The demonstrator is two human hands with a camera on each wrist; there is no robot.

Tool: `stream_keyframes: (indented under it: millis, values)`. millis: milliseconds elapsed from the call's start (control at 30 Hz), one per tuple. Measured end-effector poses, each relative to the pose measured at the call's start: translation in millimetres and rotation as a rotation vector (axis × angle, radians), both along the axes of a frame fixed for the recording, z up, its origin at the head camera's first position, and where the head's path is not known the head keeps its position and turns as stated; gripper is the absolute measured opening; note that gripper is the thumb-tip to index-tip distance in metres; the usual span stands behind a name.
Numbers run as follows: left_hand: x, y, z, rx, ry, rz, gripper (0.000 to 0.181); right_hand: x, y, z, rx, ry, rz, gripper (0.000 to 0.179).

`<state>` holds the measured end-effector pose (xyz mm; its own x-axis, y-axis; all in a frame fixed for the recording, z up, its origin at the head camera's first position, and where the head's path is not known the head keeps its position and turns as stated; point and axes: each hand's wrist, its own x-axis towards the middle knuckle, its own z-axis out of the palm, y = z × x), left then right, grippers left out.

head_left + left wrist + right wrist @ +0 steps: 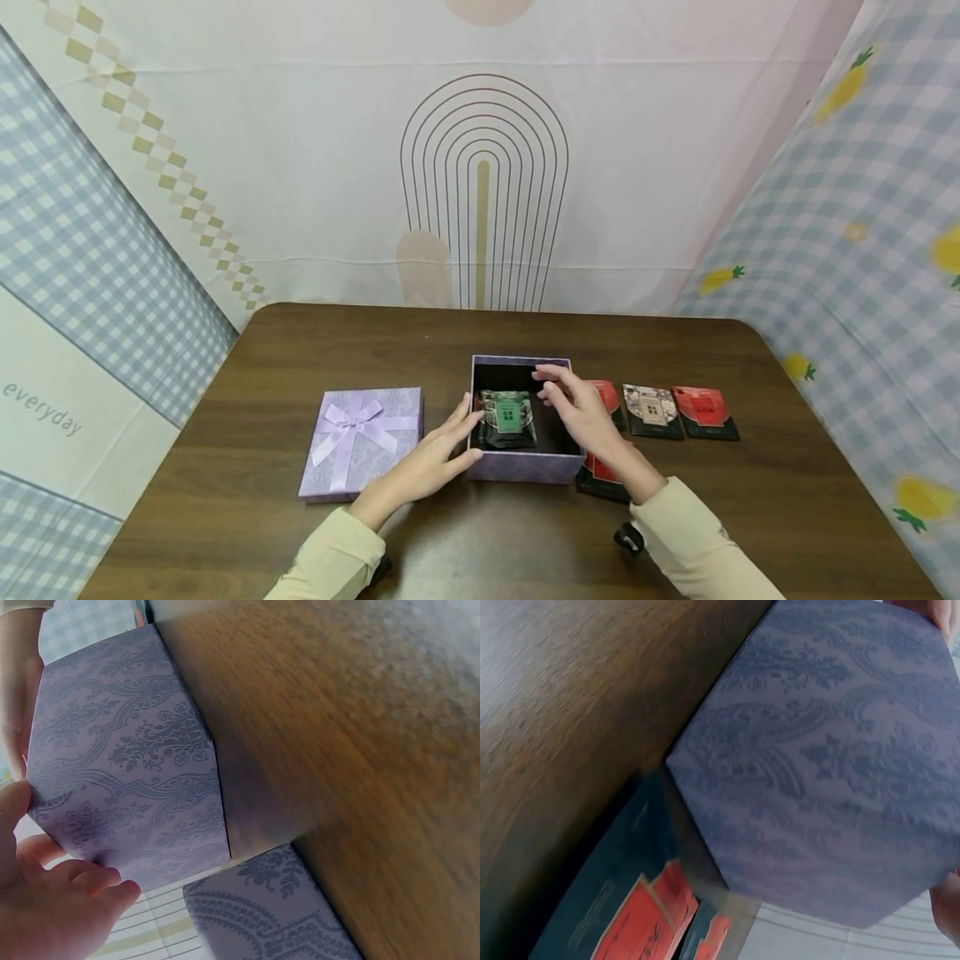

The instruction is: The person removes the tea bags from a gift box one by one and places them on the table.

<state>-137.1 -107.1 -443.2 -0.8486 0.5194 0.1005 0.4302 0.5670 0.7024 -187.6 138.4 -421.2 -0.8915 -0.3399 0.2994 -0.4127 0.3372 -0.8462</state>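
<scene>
A purple patterned box (pixel 525 469) with a black inside stands uncovered at the middle of the table. In its left part lies a dark sachet with a green label (pixel 509 417). My left hand (pixel 429 463) rests against the box's left side and near corner, fingers extended. The left wrist view shows those fingers (pixel 97 881) along the outer wall and the thumb by the rim. Over the box's right side hovers my right hand (pixel 588 417), fingers loosely bent, nothing held. Its fingers are mostly out of the right wrist view, which the box wall (pixel 817 750) fills.
The lilac lid (pixel 311 471) with a ribbon bow lies left of the box. To the right lie a floral-label sachet (pixel 652 410), a red and black sachet (pixel 705 412) and other red ones (pixel 603 475), partly hidden by my right arm. Fabric hangs behind the wooden table (pixel 510 550).
</scene>
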Motion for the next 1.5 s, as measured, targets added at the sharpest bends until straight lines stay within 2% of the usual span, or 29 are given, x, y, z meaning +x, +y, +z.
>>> stream_keyframes:
  millis: [300, 533, 767, 900, 1067, 1200, 1400, 1500]
  values:
    - [-0.3, 0.7, -0.3, 0.003, 0.000, -0.006, 0.056, -4.8, -15, -4.0, 0.089, -0.078, 0.006, 0.032]
    - [-0.7, -0.4, -0.2, 0.006, -0.001, -0.008, 0.056, -10.1, -24, -7.0, 0.273, -0.077, 0.009, 0.032]
    - [-1.2, -1.1, 0.6, 0.013, -0.010, -0.001, 0.056, -13.7, -36, -9.2, 0.412, -0.135, -0.004, 0.030]
    - [-1.7, -0.8, 1.3, 0.011, -0.014, -0.005, 0.056, -14.6, -42, -15.5, 0.520, -0.115, -0.022, 0.032]
    - [-1.1, -1.5, 1.9, 0.008, -0.015, -0.004, 0.056, -15.5, -45, -20.3, 0.589, -0.121, -0.056, 0.039]
    - [-0.9, -1.4, 3.0, 0.007, -0.013, 0.000, 0.056, -16.0, -45, -21.3, 0.677, -0.195, -0.018, 0.045]
    - [-0.3, -0.8, 2.2, 0.007, -0.029, -0.003, 0.056, -13.7, -42, -20.3, 0.831, -0.360, 0.055, 0.057]
    - [-0.6, -0.4, 2.0, 0.010, -0.028, -0.005, 0.056, -13.4, -42, -19.8, 0.854, -0.376, 0.077, 0.056]
